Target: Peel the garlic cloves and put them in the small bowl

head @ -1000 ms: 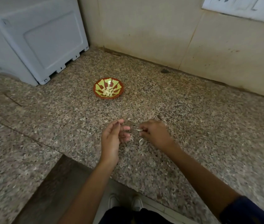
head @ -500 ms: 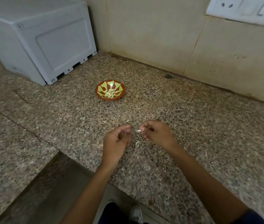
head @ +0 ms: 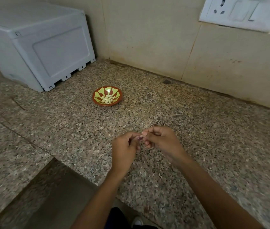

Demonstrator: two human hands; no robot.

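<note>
- Both hands have drawn together since a second ago.
- Small bowl (head: 107,96) sits well apart, holding peeled cloves.
- Left hand (head: 124,148) pinches the garlic clove (head: 139,138) (steady it).
- Right hand (head: 160,140) pinches its skin; strip gently.

bowl (head: 96,99): red-brown, green stripes | counter (head: 197,129): speckled granite | box (head: 37,47): grey

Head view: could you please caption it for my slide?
Both hands, left hand and right hand, pinch a garlic clove before the small bowl.
</note>
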